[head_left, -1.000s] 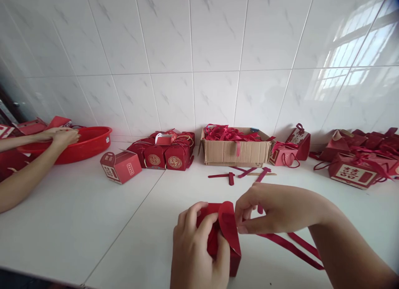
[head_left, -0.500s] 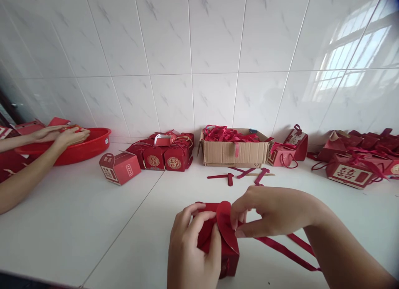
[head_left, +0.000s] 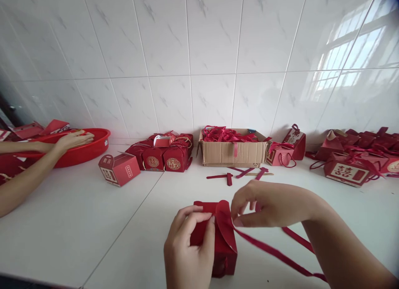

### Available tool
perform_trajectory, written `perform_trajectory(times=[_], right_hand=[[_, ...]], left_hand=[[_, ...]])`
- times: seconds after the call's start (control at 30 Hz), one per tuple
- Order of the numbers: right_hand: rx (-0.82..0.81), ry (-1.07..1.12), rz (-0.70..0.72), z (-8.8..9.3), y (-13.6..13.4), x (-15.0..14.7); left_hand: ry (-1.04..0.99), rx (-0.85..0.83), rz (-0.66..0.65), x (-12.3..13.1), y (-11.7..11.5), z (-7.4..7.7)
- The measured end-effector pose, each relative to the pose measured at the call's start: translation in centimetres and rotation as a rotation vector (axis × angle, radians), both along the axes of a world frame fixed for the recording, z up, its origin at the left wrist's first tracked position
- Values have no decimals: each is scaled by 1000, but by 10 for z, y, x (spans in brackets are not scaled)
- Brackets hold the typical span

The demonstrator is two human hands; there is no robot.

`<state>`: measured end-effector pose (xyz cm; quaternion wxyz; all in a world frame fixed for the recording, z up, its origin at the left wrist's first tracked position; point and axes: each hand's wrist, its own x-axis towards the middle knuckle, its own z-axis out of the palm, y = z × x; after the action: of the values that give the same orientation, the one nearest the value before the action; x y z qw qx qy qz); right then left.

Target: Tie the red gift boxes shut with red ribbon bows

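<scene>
A small red gift box stands on the white table in front of me, its rounded top flaps folded over one another. My left hand is closed on the box's left side, thumb and forefinger pinched together at the top flap. Over the right flap, my right hand pinches a dark red ribbon close to the box. The ribbon trails away to the right, passing under my right forearm. What lies between my left fingertips is partly hidden.
Behind stands a cardboard box of red ribbons, with ribbon strips before it. Finished-looking red boxes, a pink-red box and more boxes line the wall. At left, another person's hands reach into a red basin.
My right hand has lifted slightly from the flap, and the ribbon now shows running from its fingertips. My left hand stays at the box. The other person's hands have moved lower into the basin.
</scene>
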<state>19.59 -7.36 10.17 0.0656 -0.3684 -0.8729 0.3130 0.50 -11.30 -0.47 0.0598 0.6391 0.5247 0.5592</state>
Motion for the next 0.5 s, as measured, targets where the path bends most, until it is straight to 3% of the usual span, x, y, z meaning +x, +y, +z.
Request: perform_trajectory(times=[0.17, 0.33, 0.5], right_hand=[[173, 66, -143, -5, 0, -6], [172, 120, -30, -13, 3, -18], [183, 148, -21, -20, 8, -22]], left_hand=[[-178, -3, 0, 5, 0, 1], [-277, -11, 8, 6, 2, 0], [-324, -25, 6, 7, 1, 0]])
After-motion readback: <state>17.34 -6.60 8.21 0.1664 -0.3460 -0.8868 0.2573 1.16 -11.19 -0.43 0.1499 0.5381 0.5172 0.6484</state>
